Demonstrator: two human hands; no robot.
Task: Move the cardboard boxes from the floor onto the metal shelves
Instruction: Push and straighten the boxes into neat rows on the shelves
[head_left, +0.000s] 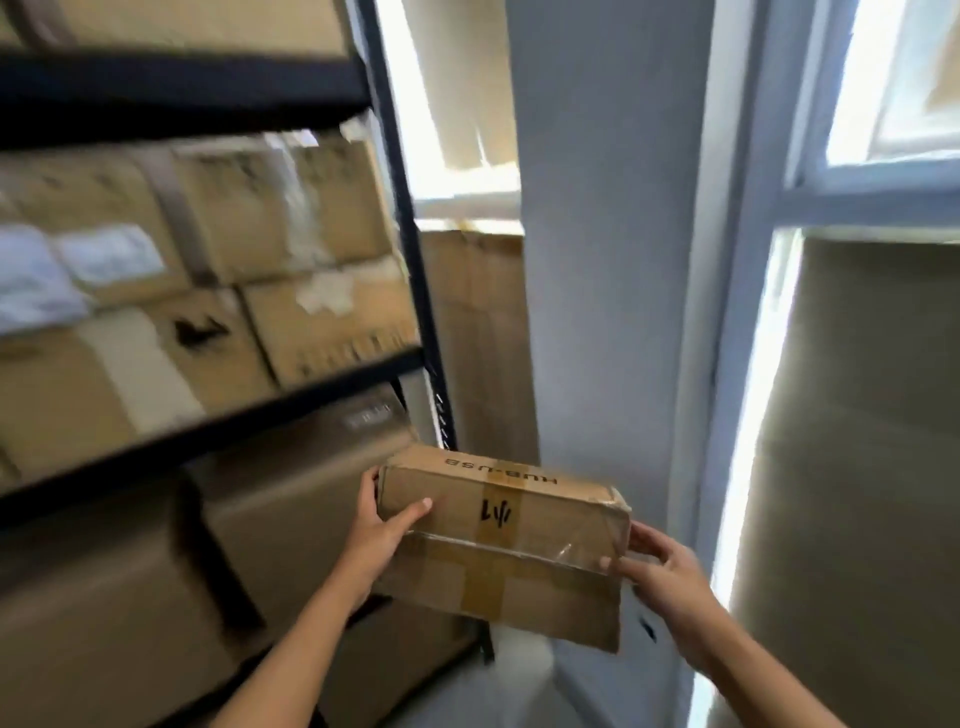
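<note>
I hold a small brown cardboard box (498, 545) in the air, low in the middle of the head view. It is sealed with brown and clear tape and has black marks on its top. My left hand (379, 535) grips its left end, thumb on top. Its right end is gripped by my right hand (660, 564). The black metal shelves (410, 249) stand to the left, their levels packed with blurred cardboard boxes (291, 213). The held box hovers just right of the shelf's front post, level with the lower tier.
A pale wall column (608, 260) rises right behind the held box. Tall flat cardboard (478, 338) leans between the shelf post and the column. A bright window (893, 104) and a cardboard sheet (872, 467) fill the right side.
</note>
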